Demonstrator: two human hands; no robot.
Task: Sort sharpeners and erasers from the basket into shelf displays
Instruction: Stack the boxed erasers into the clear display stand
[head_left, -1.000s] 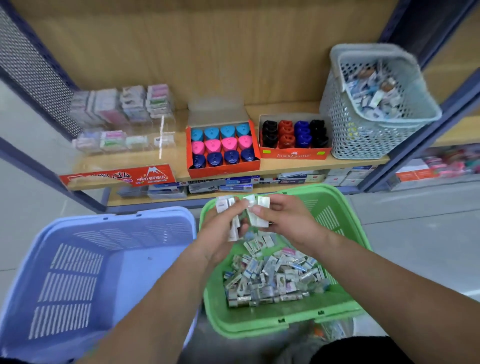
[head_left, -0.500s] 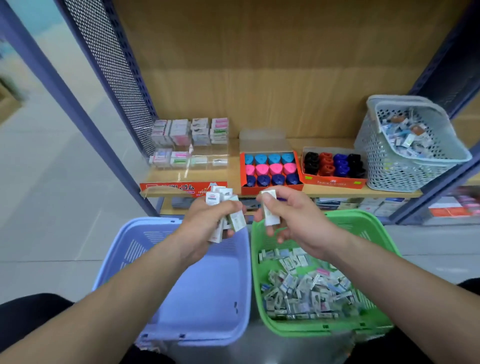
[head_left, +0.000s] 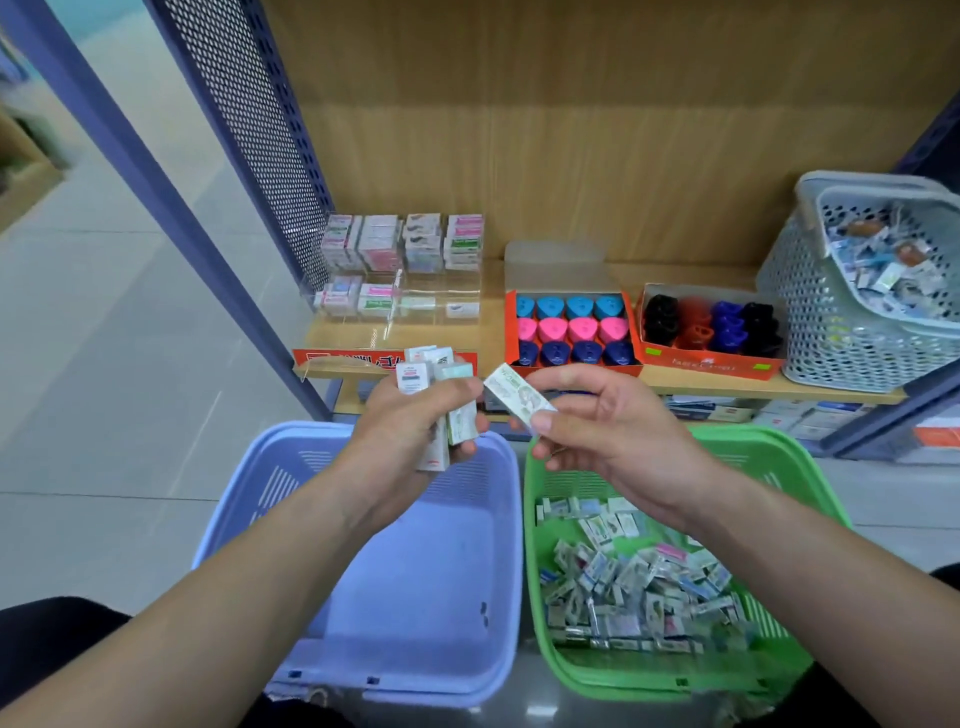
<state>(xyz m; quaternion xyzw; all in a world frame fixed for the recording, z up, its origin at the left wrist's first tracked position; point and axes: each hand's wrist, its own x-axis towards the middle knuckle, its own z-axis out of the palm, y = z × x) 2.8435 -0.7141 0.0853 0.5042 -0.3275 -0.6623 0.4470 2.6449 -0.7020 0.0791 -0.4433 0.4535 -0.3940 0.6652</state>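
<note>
Left hand (head_left: 410, 421) is up over the lilac plastic basket (head_left: 415, 597), fingers curled tight around a fanned clutch of small boxed erasers (head_left: 434, 371); glossy little card-sleeved rectangles, white with pale green and red print, their ends poking out above and below the fist. Right hand (head_left: 608, 421) hovers just beside it, over the near edge of the green basket (head_left: 623, 678); thumb and forefinger pinch a single wrapped eraser (head_left: 517, 397), a flat white block with a greenish label, tilted with its far end angled up towards the left hand's bundle, close but not touching it; the other fingers are loosely bent underneath. Both forearms reach forward, bare, wrists roughly level, knuckles towards the camera. Down in the green basket a loose heap of erasers (head_left: 634, 587) covers the slotted floor; shiny wrappers, jumbled every which way. On the wood-grain shelf (head_left: 701, 387) behind: a clear acrylic display (head_left: 400, 306) holding stacked eraser packs; an orange card tray of rounded triangular sharpeners (head_left: 569, 330) in rows of blue, pink and navy; a second orange box (head_left: 709, 325) with black, red and purple ones; a grey perforated basket (head_left: 815, 322) at the right end.
</note>
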